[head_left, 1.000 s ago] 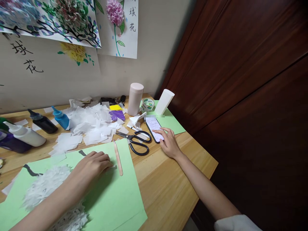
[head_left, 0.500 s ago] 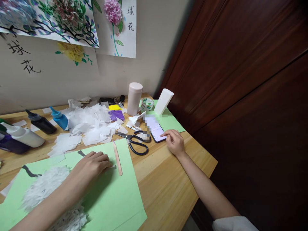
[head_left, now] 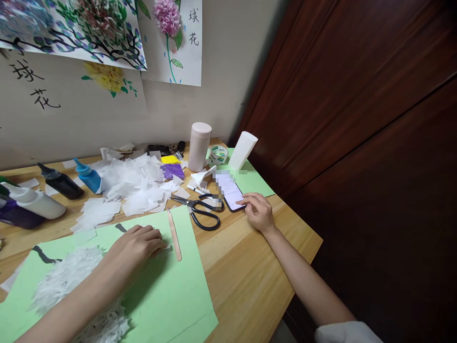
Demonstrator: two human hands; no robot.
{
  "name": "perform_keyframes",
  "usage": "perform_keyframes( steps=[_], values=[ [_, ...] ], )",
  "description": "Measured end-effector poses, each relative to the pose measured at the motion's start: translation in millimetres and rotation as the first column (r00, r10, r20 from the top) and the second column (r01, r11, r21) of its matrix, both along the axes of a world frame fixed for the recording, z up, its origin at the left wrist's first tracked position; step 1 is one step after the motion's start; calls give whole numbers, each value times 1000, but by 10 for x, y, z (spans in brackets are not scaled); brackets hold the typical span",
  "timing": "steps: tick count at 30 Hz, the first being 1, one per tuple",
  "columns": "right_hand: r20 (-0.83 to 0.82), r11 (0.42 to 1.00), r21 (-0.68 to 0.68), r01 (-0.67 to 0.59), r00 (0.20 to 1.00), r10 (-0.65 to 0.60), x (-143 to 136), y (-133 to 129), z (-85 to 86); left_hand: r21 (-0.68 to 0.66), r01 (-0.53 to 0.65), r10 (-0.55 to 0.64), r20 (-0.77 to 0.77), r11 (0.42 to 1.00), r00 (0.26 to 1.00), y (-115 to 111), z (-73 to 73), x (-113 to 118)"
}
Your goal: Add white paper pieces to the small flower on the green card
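My left hand [head_left: 140, 243] rests palm down on the green sheet [head_left: 178, 290], its fingers curled together with a small scrap of white paper at the tips. Under and beside that forearm lie ruffled white paper clusters [head_left: 67, 276]. A wooden stick [head_left: 174, 236] lies just right of the hand. My right hand [head_left: 259, 211] touches the lower screen of a phone [head_left: 232, 193] with an extended finger, the other fingers curled. Black-handled scissors [head_left: 200, 207] lie partly opened between the phone and the stick.
Loose white paper pieces [head_left: 132, 176] spread behind the green sheet. Paint bottles [head_left: 64, 183] lie at the left. A pink cylinder [head_left: 200, 147], a tape roll [head_left: 218, 155] and a white tube [head_left: 243, 150] stand at the back. Flower pictures [head_left: 171, 43] hang on the wall.
My right hand's finger has shifted slightly left on the phone screen. My left hand has not visibly moved.
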State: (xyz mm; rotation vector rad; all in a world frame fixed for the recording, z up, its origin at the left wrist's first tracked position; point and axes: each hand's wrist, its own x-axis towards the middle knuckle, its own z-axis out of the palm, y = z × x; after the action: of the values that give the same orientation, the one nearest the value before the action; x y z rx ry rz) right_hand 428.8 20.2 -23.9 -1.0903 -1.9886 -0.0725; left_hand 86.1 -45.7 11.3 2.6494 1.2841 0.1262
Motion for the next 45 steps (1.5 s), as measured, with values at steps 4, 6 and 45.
perform_keyframes(
  steps=[4,6,45],
  values=[
    [17,1000,-22,-17,1000,18,-16,-3,5,-17,-15,15,-1,1000,1000,-6,2,-6],
    [23,999,-27,-21,999,22,-19,-4,3,-24,-18,17,-8,1000,1000,-12,5,-10],
    [83,988,-151,-34,995,47,-98,4,-25,-13,-8,8,15,1000,1000,2,46,9]
  ],
)
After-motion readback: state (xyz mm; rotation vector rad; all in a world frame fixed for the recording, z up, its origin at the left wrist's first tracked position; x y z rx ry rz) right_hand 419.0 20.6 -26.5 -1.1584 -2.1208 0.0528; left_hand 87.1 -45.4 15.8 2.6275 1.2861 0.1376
